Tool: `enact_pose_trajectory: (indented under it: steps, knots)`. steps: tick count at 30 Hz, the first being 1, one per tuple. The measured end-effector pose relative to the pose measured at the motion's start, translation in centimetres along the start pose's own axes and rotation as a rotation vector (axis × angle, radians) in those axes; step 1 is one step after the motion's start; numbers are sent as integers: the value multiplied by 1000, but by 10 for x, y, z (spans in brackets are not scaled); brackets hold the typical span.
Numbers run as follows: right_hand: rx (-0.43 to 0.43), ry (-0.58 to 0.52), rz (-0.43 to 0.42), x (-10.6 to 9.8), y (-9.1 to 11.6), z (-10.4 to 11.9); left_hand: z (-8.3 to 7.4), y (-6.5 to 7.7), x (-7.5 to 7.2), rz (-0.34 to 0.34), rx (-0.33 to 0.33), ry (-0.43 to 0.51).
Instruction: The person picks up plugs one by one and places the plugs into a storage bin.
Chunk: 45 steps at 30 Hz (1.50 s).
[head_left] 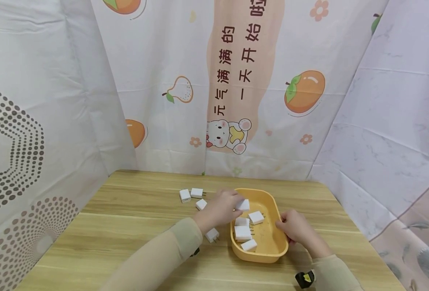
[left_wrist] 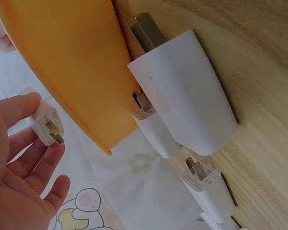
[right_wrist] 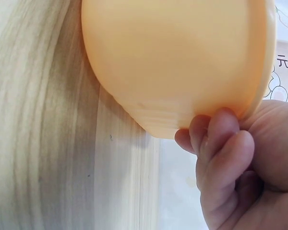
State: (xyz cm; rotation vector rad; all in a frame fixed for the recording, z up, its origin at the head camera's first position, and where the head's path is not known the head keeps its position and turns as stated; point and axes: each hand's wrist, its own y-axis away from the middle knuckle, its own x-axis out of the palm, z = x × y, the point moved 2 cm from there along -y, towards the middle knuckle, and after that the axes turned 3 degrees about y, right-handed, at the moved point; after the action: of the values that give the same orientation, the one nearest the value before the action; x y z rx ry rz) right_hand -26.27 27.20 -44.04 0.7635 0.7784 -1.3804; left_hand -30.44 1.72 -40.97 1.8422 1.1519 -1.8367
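Note:
My left hand [head_left: 222, 207] is over the left rim of a yellow plastic basket [head_left: 259, 258]. Between thumb and fingers it pinches a white charger plug [left_wrist: 47, 123], whose metal prongs show in the left wrist view. At the opposite side, my right hand [head_left: 297, 227] grips the basket's rim, with curled fingers [right_wrist: 228, 151] against the outer wall in the right wrist view. Several white charger plugs [head_left: 242, 233] lie inside the basket, mostly along its left side.
Left of the basket, more white charger plugs lie on the wooden table [head_left: 127, 226], among them one [head_left: 184, 196] at the back and one [head_left: 212, 235] near my left forearm. A small black object [head_left: 304, 279] is by my right wrist. Printed curtains [head_left: 163, 121] hang behind the table.

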Motion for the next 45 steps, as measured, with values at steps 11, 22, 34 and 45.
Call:
enact_pose_trajectory:
  steps: [11, 22, 34, 45]
  knots:
    - [-4, 9, 6, -2, 2, 1, -2, -5, 6, 109, -15, -85]
    - [1, 9, 4, 0, 2, -1, -7, -8, 10, 158, -17, -37]
    - [-8, 10, 2, 0, 0, -1, -5, -5, 19, 163, -8, -25]
    - [-2, 13, -4, 1, -2, -3, -4, -3, 17, 180, -22, 1]
